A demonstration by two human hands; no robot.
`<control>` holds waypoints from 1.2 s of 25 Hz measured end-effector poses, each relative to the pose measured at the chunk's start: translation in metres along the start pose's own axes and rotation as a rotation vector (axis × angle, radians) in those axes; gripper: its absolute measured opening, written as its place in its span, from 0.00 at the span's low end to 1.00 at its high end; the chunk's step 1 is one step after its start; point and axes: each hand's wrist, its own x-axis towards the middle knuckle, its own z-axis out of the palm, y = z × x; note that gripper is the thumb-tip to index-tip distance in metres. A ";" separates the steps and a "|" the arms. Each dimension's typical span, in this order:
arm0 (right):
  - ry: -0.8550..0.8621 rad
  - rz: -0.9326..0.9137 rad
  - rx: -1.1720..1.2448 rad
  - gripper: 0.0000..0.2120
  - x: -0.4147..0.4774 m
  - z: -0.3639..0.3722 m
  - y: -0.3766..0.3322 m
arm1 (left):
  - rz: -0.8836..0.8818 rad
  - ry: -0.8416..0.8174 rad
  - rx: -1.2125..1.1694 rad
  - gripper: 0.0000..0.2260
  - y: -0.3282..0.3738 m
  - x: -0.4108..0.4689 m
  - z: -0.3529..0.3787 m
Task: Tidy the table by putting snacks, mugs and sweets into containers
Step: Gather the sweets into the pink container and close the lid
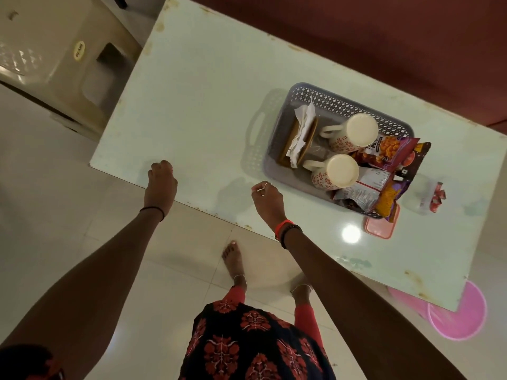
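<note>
My left hand (160,182) hangs over the near-left edge of the pale table (197,86), fingers curled loosely inward, holding nothing. My right hand (267,198), also loosely curled and empty, hovers above the near edge, just left of the grey perforated basket (343,101). Inside the basket, two patterned mugs (336,172) lie on their sides, handles pointing left. A wooden holder with crumpled white tissue (300,137) stands in the basket's left part. Snack packets (384,152) fill the right part, several overhanging the rim. A pink lidded container (380,224) sits at the basket's near-right corner, partly under the packets. Red-wrapped sweets (437,193) lie on the table right of the basket, seemingly in a clear vessel; I cannot tell for sure. A beige plastic chair (55,53) stands at far left.
</note>
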 end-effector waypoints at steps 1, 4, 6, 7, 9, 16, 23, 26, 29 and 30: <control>0.005 0.009 0.003 0.09 -0.002 -0.005 0.004 | -0.039 0.010 -0.077 0.09 0.003 -0.005 -0.002; 0.031 0.030 0.017 0.10 -0.014 -0.024 0.021 | -0.139 0.012 -0.467 0.07 0.030 -0.030 -0.015; 0.066 0.022 0.053 0.11 -0.023 -0.040 0.032 | -0.078 0.012 -0.572 0.07 0.060 -0.049 -0.020; 0.089 0.012 0.080 0.11 -0.028 -0.050 0.037 | -0.033 0.020 -0.608 0.09 0.079 -0.059 -0.022; 0.145 -0.005 0.123 0.11 -0.036 -0.071 0.047 | 0.027 0.041 -0.714 0.09 0.121 -0.077 -0.027; 0.450 -0.079 0.254 0.10 -0.045 -0.188 0.079 | 0.289 -0.110 -0.876 0.06 0.273 -0.115 -0.039; 0.589 0.090 0.404 0.12 -0.024 -0.308 0.142 | 0.455 -0.222 -0.749 0.10 0.431 -0.112 -0.037; 0.611 0.173 0.413 0.11 -0.014 -0.344 0.174 | 0.514 -0.244 -0.685 0.10 0.496 -0.111 -0.030; 0.608 0.235 0.407 0.11 -0.008 -0.363 0.200 | 0.542 -0.265 -0.558 0.09 0.544 -0.104 -0.014; 0.608 0.255 0.419 0.12 -0.005 -0.370 0.210 | 0.558 -0.272 -0.476 0.09 0.561 -0.101 -0.006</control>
